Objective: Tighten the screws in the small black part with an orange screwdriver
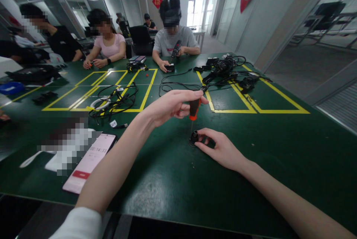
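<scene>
My left hand [170,106] is closed around the black and orange handle of a small screwdriver [194,109], held upright with its thin shaft pointing down. The tip meets a small black part [193,137] that rests on the green table [173,179]. My right hand [220,149] lies on the table just right of that part, with thumb and forefinger pinching it in place.
A phone [89,161] with a timer on its screen lies at the near left. Tangled black cables [113,101] lie inside yellow floor-tape rectangles, and more cables and devices [227,70] sit at the far right. Three people sit across the table, one holding a tool.
</scene>
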### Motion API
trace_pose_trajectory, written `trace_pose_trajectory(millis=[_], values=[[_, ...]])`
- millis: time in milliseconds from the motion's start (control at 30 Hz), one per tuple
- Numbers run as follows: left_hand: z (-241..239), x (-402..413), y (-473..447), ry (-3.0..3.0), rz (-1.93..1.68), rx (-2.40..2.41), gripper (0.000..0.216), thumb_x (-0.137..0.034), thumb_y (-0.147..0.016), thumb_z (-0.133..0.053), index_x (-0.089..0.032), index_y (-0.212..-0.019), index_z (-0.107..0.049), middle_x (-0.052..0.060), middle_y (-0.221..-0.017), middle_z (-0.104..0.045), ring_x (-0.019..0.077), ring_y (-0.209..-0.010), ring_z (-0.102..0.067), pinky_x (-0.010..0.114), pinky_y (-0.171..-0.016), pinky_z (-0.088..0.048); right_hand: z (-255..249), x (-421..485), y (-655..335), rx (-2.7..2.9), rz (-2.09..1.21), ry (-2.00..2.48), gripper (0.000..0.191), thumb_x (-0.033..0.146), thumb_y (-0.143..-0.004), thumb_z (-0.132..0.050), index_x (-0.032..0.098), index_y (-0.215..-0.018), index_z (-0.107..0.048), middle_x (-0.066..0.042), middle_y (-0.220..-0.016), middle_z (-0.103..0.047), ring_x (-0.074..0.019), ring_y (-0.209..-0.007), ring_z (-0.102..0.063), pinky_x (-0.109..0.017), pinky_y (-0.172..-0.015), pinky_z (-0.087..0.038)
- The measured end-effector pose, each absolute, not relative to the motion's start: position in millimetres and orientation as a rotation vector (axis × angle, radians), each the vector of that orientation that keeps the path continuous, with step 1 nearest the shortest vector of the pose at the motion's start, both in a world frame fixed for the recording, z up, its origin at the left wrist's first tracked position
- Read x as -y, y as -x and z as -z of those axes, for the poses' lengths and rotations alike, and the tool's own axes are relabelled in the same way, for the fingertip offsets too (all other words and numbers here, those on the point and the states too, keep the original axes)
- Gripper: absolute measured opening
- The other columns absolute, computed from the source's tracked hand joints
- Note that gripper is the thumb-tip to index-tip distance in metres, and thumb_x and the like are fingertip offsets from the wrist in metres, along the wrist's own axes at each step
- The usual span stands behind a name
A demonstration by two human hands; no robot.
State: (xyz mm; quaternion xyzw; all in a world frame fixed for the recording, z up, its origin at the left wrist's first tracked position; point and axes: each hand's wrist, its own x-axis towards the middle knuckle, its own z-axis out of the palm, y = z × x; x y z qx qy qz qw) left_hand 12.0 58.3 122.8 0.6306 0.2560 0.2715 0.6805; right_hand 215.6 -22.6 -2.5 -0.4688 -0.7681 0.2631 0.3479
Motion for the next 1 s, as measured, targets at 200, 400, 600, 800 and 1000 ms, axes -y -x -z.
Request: trace_pose_trajectory(millis=[200, 400, 600, 800, 1000], values=[[-124.3, -60.4, -11.6, -1.376, -0.537, -0.527, 0.048, -0.059, -0.09, -0.065, -0.012, -0.095, -0.067, 0.013, -0.097, -0.074, 0.0087, -0.055, -0.052, 0.022, -0.047, -0.035, 1.5, 22.7, -215.5, 1.995, -0.702, 1.213, 0.019, 0.028, -0.093, -0.064, 0.021, -0.108, -0.071, -0.007, -0.098, -0.077, -0.0205, -0.08, -0.069, -0.034, -0.069, -0.059], [-122.1, -62.6, -12.4, -1.312, -0.541, -0.526, 0.034, -0.048, -0.093, -0.062, -0.014, -0.096, -0.062, 0.013, -0.096, -0.077, 0.0078, -0.05, -0.051, 0.022, -0.047, -0.036, 1.3, 22.5, -215.6, 2.006, -0.689, 1.21, 0.018, 0.027, -0.093, -0.064, 0.02, -0.109, -0.07, -0.008, -0.097, -0.077, -0.0202, -0.079, -0.069, -0.034, -0.068, -0.06], [-123.7, -59.3, -12.5, -1.366, -0.56, -0.55, 0.046, -0.049, -0.082, -0.075, -0.012, -0.109, -0.071, 0.007, -0.089, -0.071, 0.006, -0.053, -0.045, 0.021, -0.045, -0.027, 1.4, 22.3, -215.4, 1.996, -0.68, 1.197, 0.018, 0.026, -0.092, -0.065, 0.021, -0.108, -0.071, -0.007, -0.095, -0.076, -0.0197, -0.078, -0.069, -0.033, -0.068, -0.06], [-121.8, -59.9, -9.6, -1.403, -0.507, -0.52, 0.045, -0.053, -0.081, -0.078, -0.011, -0.095, -0.071, 0.008, -0.091, -0.07, 0.0075, -0.058, -0.052, 0.021, -0.047, -0.033, 2.1, 22.5, -215.5, 1.985, -0.697, 1.206, 0.019, 0.027, -0.093, -0.064, 0.02, -0.109, -0.071, -0.007, -0.095, -0.075, -0.0203, -0.079, -0.068, -0.033, -0.069, -0.059], [-125.6, -60.5, -9.9, -1.305, -0.458, -0.485, 0.039, -0.053, -0.09, -0.063, -0.014, -0.096, -0.062, 0.016, -0.11, -0.076, 0.0124, -0.06, -0.063, 0.022, -0.048, -0.04, 1.6, 22.6, -215.5, 1.985, -0.708, 1.226, 0.018, 0.028, -0.093, -0.064, 0.02, -0.108, -0.07, -0.007, -0.097, -0.076, -0.0212, -0.081, -0.069, -0.034, -0.068, -0.059]])
